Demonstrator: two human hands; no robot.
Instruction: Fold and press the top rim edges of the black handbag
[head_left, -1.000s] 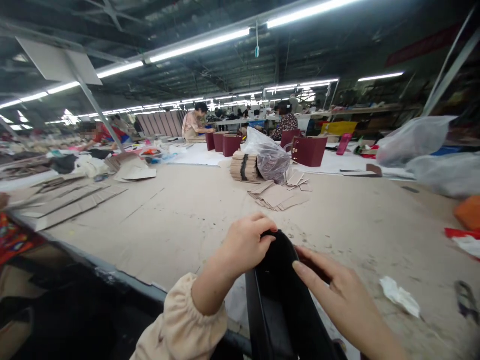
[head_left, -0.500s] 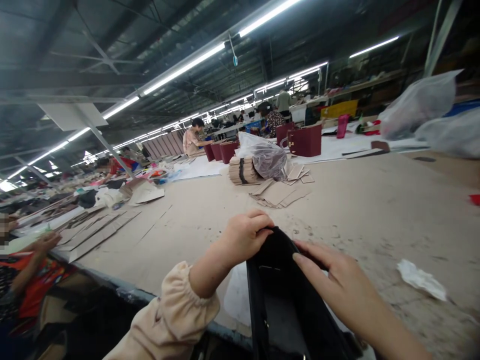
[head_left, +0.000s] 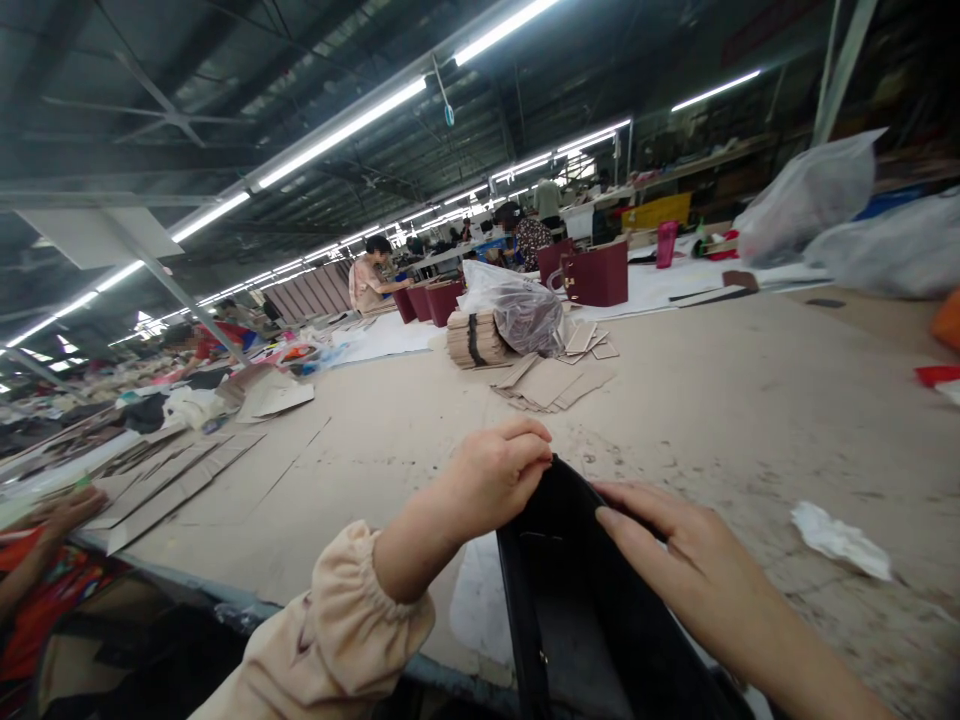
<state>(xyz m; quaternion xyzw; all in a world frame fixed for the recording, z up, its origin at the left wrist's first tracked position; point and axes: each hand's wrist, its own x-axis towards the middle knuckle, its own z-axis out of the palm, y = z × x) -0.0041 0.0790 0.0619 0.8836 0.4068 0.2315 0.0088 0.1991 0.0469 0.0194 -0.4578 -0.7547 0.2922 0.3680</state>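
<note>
A black bag [head_left: 577,630] stands at the table's near edge, its open mouth facing me and its dark inside showing. My left hand [head_left: 499,470] pinches the bag's far upper corner between thumb and fingers. Along the right rim lies my right hand [head_left: 675,550], thumb on the inner side and fingers on the outer, gripping the wall. A small metal fitting glints on the left inner edge. The lower part of the bag runs out of the picture. Beneath its left side a whitish sheet [head_left: 480,600] rests on the table.
Ahead on the table [head_left: 375,430] are a bundle of cardboard pieces [head_left: 476,340], loose card pieces [head_left: 555,382], a clear plastic bag [head_left: 517,305] and maroon handbags [head_left: 596,275]. Crumpled white paper [head_left: 840,540] lies at right. A co-worker's arm [head_left: 64,515] shows at left, near long strips [head_left: 180,480].
The camera view has turned slightly, so the background sits a little further left. Both hands keep their hold on the black bag, with only slight finger shifts.
</note>
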